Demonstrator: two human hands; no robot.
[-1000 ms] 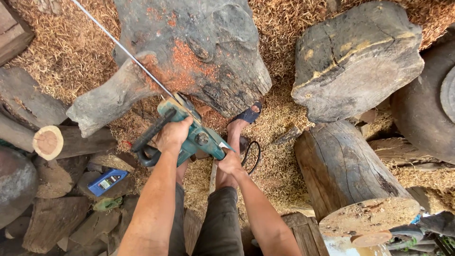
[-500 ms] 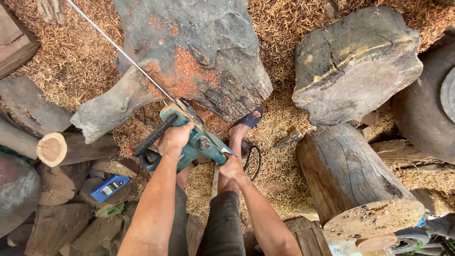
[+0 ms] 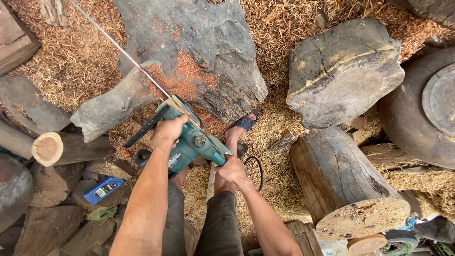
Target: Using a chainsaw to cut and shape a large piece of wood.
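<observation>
The person stands over a large dark slab of gnarled wood [image 3: 189,61] and holds a teal chainsaw [image 3: 192,142] with both hands. The left hand [image 3: 168,132] is closed over the black front handle [image 3: 144,128] at the saw's ten o'clock side. The right hand [image 3: 231,169] is wrapped tightly around the rear grip at the saw's five o'clock end. The long thin guide bar [image 3: 121,50] runs from the saw body toward eleven o'clock, lying across the slab's lower left lobe and reaching the top edge of the view. Orange-red sawdust [image 3: 182,78] is heaped on the slab just beside the bar, at about one o'clock from the saw body. Whether the chain is running I cannot tell.

A foot in a dark sandal [image 3: 241,125] rests against the slab's lower edge, at two o'clock from the right hand. A black cord [image 3: 256,173] loops on the sawdust-covered floor [image 3: 71,61] just to the right of that hand. Two thick log rounds lie at three o'clock: an upper one [image 3: 343,71] with a cracked face and a lower one [image 3: 346,185] showing its pale cut end. At eight o'clock a small blue container [image 3: 104,189] lies among smaller logs [image 3: 61,148].
</observation>
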